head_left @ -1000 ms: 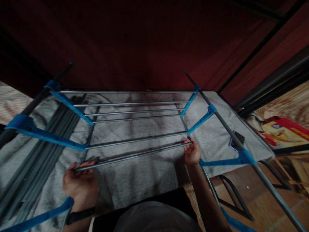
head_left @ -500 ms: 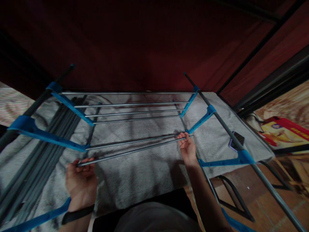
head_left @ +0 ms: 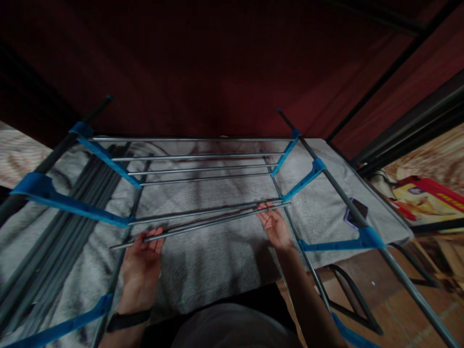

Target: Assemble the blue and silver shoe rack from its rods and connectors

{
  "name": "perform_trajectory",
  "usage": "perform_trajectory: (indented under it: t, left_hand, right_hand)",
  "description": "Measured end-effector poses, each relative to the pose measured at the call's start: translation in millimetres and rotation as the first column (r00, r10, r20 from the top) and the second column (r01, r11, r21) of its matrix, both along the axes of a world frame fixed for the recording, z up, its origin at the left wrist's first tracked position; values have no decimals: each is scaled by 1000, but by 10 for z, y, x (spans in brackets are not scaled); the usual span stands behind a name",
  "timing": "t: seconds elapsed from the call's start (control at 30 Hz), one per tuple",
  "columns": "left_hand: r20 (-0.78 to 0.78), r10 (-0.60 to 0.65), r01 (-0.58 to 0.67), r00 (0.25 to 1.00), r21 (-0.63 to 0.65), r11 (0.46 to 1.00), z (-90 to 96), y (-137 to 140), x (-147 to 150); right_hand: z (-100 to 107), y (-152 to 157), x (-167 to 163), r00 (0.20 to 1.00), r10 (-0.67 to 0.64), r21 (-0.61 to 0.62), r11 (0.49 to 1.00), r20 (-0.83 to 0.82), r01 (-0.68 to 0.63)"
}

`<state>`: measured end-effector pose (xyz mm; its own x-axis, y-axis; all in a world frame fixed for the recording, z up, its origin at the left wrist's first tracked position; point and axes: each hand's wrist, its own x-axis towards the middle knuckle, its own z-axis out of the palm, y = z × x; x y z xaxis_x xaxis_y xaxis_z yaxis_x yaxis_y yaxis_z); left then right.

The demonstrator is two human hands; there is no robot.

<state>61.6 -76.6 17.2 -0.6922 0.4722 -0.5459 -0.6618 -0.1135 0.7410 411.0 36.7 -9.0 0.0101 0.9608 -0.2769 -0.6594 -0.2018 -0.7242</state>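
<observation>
My left hand (head_left: 142, 256) holds a thin grey metal rod (head_left: 206, 224) a little in from its left end, palm up with the fingers curled under it. Near the other end, my right hand (head_left: 275, 224) grips the same rod between thumb and fingers. The rod slants across a partly built rack, just in front of a fixed crossbar (head_left: 203, 212). Blue plastic brackets, one at the left (head_left: 79, 208) and one at the right (head_left: 302, 180), join the rack's crossbars to its grey side poles. Farther back, several crossbars span the left and right brackets.
A bundle of grey tubes (head_left: 68, 232) lies at the left on the grey blanket (head_left: 206, 261). A phone (head_left: 355, 212) rests on the blanket under the right side pole (head_left: 339, 193). At the far right is a red and yellow box (head_left: 427, 200). A dark red surface (head_left: 217, 72) rises behind.
My left hand has shifted right along the rod, leaving its left end bare. My right hand has moved slightly left, so more of the right end sticks out.
</observation>
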Motion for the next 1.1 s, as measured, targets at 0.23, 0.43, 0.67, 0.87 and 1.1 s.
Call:
perform_trajectory:
  t: [0.23,0.43,0.67,0.87,1.1]
  left_hand:
    - [-37,-155,158,987,97,983,-119,17,102]
    - [-47,-186,191,981,143,971,-141,44,182]
    - [-40,-200,204,979,129,970,-244,81,302]
    - [-2,-172,171,985,79,982,-271,91,303]
    - [22,-186,182,982,110,977,-268,89,323]
  right_hand:
    - [-59,-54,-146,999,23,18,1000,28,-23]
    - [-102,-47,-220,1000,9,10,1000,14,-9]
    - [-162,-121,-276,996,88,6,996,34,-88]
    - [-246,-167,-318,991,115,-9,993,64,-114]
    - [-278,-172,-320,994,99,-9,995,48,-98]
